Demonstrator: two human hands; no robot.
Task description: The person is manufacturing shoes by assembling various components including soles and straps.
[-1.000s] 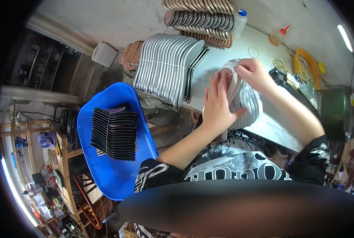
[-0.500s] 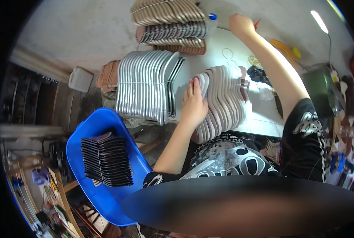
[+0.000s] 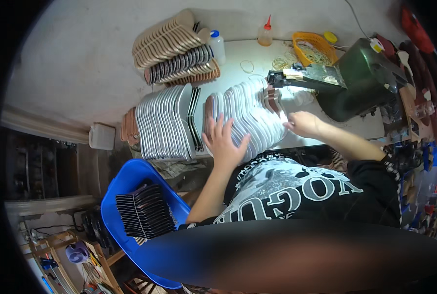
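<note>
A long row of white-grey shoe insoles (image 3: 250, 115) stands on edge on the table in front of me, with brown pieces at both ends. My left hand (image 3: 227, 146) rests against its near left side, fingers spread, gripping nothing. At the right end of the row is my right hand (image 3: 304, 123), its fingers curled together beside the insoles' edges. What those fingers hold, if anything, is too small to make out. Left of the row, a bundle of grey insoles (image 3: 162, 122) stands tied, with dark ones at its right end.
More insole bundles (image 3: 169, 41) are piled at the back left, beside a blue-capped bottle (image 3: 217, 46). A red-nozzled bottle (image 3: 265, 36) and a yellow basket of rubber bands (image 3: 302, 38) stand at the back. A dark green machine (image 3: 358, 81) is right. A blue tub (image 3: 111, 196) holds dark insoles.
My right hand has come down from the back of the table to the row's right end. My left hand has shifted, with its fingers spreading. The whole view has turned.
</note>
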